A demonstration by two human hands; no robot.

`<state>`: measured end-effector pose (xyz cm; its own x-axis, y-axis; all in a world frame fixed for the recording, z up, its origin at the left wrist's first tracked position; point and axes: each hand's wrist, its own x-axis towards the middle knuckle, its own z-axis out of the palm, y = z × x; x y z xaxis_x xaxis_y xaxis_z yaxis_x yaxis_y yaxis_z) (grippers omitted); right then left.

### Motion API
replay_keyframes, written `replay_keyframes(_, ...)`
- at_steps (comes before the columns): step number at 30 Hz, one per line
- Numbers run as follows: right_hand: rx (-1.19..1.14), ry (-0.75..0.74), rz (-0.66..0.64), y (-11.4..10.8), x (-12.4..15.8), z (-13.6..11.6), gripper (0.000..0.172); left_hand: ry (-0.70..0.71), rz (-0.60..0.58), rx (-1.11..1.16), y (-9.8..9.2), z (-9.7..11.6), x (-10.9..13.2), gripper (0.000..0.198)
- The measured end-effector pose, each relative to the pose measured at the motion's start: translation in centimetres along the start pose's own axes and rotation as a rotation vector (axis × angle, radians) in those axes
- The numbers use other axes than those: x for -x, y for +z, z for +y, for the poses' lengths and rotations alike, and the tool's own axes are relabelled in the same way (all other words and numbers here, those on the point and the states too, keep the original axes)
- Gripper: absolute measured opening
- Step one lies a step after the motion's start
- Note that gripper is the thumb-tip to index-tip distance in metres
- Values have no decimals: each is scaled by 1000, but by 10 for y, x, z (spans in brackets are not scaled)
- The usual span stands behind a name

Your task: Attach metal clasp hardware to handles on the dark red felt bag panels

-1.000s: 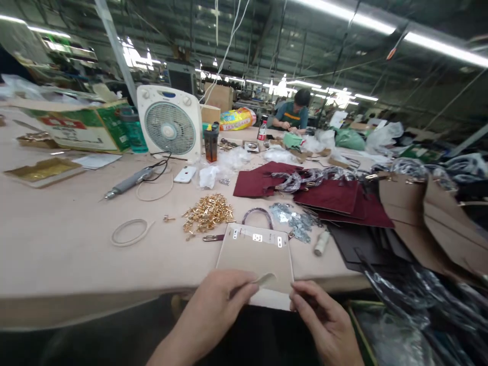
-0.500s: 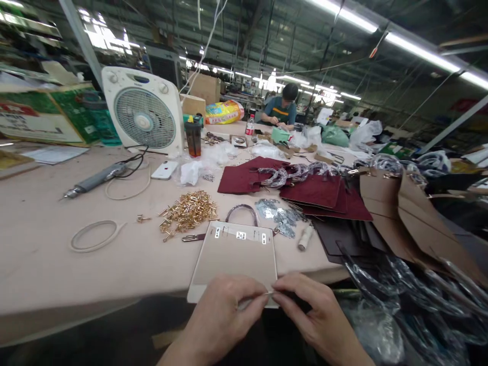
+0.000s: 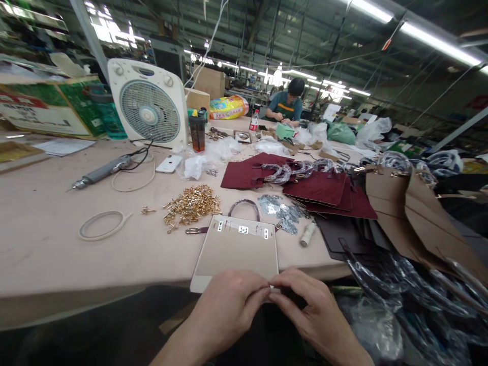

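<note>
The left hand (image 3: 229, 305) and right hand (image 3: 314, 315) pinch the beige panel (image 3: 236, 251) at its 6 o'clock edge, which overhangs the table (image 3: 57, 264). Metal fittings (image 3: 243, 230) already sit along its 12 o'clock edge, and gold hardware (image 3: 190, 203) lies loose at 11 o'clock.

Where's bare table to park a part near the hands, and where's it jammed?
Bare: the table strip bordered by the white cord loop, the beige panel and the near edge; also between the grey tool and that loop. Crowded: gold hardware pile, silver pieces, maroon panels and brown panels fill behind and right of the panel.
</note>
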<state>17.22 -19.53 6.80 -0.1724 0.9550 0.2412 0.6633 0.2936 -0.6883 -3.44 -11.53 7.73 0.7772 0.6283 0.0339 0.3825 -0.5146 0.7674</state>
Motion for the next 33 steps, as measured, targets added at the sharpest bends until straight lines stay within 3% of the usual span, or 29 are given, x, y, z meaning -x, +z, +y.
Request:
replay_keyframes(7, -39, 15, -2, 3, -3, 0, 12, 14, 48, -3, 4, -4, -2, 28)
replay_keyframes(12, -114, 59, 39, 13, -4, 5, 13, -46, 86, 248, 7, -5, -5, 30)
replay_keyframes(16, -79, -136, 166, 28, 0, 10, 15, -211, 91, 540, 15, -17, -11, 30)
replay_keyframes(20, -125, -329, 129, 25, 4, 20, 7, -263, 173, 634, 16, -38, -18, 37)
replay_keyframes(22, -153, -247, 166, 14, -1, 33, 5, -263, 226, 560, 14, -49, -23, 38)
replay_keyframes(26, -151, 38, 408, -8, -38, 70, 11, -249, 218, 350, 15, -66, -34, 33)
replay_keyframes(30, -181, 206, 288, -8, -82, 98, 23, -276, 229, 215, 22, -71, -40, 31)
replay_keyframes(33, -231, 253, 185, 3, -99, 111, 26, -287, 243, 189, 23, -69, -40, 29)
